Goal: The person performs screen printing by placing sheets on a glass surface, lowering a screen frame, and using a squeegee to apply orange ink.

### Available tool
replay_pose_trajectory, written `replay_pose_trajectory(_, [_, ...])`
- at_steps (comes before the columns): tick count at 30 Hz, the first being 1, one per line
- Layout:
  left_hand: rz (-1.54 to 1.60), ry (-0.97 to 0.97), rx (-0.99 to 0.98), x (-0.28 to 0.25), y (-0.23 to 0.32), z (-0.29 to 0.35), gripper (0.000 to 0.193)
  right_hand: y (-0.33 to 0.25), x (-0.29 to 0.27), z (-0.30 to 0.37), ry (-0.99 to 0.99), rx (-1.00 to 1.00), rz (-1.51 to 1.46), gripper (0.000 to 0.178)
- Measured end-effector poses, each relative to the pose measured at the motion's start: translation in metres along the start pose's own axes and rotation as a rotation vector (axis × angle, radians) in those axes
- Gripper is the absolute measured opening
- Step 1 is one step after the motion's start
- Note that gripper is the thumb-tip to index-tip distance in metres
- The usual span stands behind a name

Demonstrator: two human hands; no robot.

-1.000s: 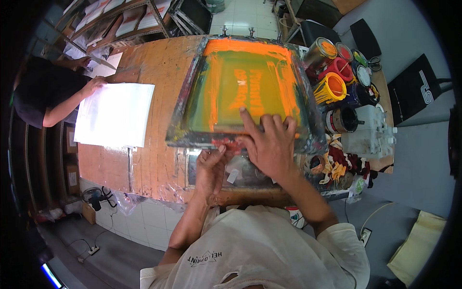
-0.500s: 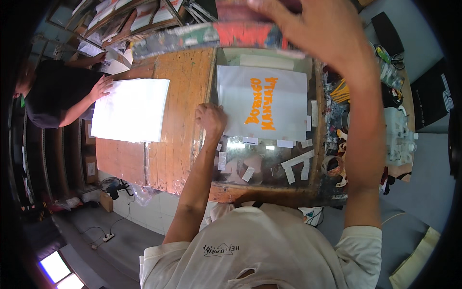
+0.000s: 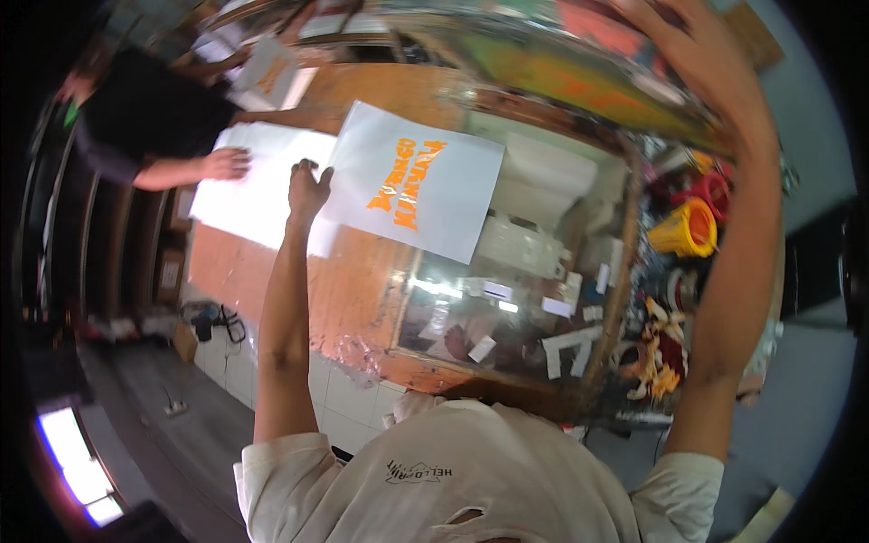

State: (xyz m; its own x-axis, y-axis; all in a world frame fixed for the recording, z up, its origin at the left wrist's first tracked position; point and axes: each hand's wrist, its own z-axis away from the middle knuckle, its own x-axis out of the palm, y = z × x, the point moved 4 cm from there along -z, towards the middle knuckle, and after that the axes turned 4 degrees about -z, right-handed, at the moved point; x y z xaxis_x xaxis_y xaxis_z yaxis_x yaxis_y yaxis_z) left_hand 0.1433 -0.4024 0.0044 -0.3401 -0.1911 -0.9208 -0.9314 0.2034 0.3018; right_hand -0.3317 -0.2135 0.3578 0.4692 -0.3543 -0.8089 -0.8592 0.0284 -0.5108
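Printed sheet (image 3: 416,185), orange lettering, pinched at left edge by left hand (image 3: 308,188), drawn off worktop (image 3: 353,290) glass. Right hand (image 3: 701,54) grips raised screen frame (image 3: 579,77) overhead, keeping it clear. Co-worker's hand (image 3: 226,165) left of left hand, on blank sheets (image 3: 249,195).

right hand (image 3: 701,54) fingertips cropped, screen frame (image 3: 579,72) blurred

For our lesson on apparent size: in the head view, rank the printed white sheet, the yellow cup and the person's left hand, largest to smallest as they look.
1. Printed white sheet, clearly largest.
2. Yellow cup and left hand: these look about alike, and the fisheye bend makes ranking them unsure.
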Motion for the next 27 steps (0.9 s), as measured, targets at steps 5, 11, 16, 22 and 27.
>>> replay_pose_trajectory(5, [0.158,0.332,0.011,-0.055,-0.02,0.044,0.047,0.019,0.009,-0.002,0.105,-0.035,-0.001,0.061])
replay_pose_trajectory(11, [0.386,-0.013,-0.231,-0.047,-0.019,0.171,0.032,0.048,0.008,-0.004,0.085,0.099,0.024,0.067])
replay_pose_trajectory(16, [0.309,0.056,-0.265,-0.058,-0.078,0.179,0.028,0.062,0.005,-0.002,0.071,0.091,0.066,0.066])
replay_pose_trajectory(22, [0.125,0.021,-0.319,-0.063,-0.139,0.143,0.037,0.071,0.005,-0.004,0.066,0.032,0.102,0.066])
replay_pose_trajectory(27, [-0.044,-0.069,-0.288,-0.047,-0.17,0.107,0.046,0.067,0.003,0.0,0.037,0.053,0.047,0.068])
